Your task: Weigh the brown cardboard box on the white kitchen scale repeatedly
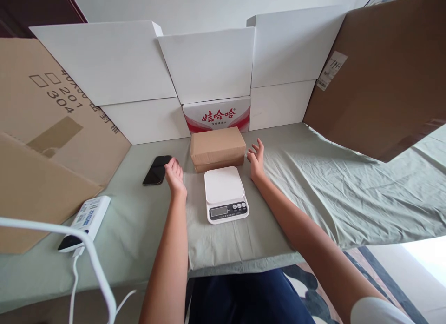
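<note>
Left grip [175, 176], loosely curled, and right grip [257, 162], splayed, look empty; between them, the cardboard box [218, 146] seems stiff, best held by its ends

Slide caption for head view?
Left hand and right hand on either side of a cardboard box behind a white digital scale.

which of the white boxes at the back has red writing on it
The lower middle white box, in line behind the scale. Its front carries red characters and red bands; the other white boxes show plain white fronts.
</note>
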Action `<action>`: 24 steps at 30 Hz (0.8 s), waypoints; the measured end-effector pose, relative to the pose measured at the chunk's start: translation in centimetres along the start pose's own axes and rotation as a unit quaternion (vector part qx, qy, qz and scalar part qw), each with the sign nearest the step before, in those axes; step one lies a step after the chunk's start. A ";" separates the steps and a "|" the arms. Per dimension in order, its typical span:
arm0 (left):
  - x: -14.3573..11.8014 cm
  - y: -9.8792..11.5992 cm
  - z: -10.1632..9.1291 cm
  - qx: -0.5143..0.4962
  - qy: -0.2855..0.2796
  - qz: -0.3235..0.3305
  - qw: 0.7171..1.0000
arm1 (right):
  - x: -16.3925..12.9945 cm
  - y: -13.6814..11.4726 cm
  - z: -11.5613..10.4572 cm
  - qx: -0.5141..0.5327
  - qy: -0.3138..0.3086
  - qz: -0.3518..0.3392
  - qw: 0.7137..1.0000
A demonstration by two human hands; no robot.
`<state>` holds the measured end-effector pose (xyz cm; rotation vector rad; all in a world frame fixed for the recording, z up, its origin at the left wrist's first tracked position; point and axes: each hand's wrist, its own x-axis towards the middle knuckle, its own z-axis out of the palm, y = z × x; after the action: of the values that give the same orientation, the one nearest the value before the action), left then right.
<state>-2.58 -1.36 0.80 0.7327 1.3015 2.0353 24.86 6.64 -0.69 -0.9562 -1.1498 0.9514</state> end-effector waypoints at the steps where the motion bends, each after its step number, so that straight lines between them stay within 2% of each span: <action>1: -0.1 -0.1 0.1 0.001 -0.002 -0.001 1.000 | 0.0 -0.1 0.0 0.003 0.003 0.004 1.000; 13: -0.5 -1.2 0.6 0.011 -0.033 -0.007 0.999 | -0.1 -0.2 0.2 0.006 0.000 0.015 1.000; 24: -0.7 -1.1 0.8 0.012 -0.040 -0.023 0.999 | -0.2 -0.1 0.1 0.009 -0.038 -0.005 0.999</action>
<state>-1.33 -1.03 -0.04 0.7803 1.2871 1.9380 24.68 6.41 -0.68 -0.9050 -1.2064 0.9949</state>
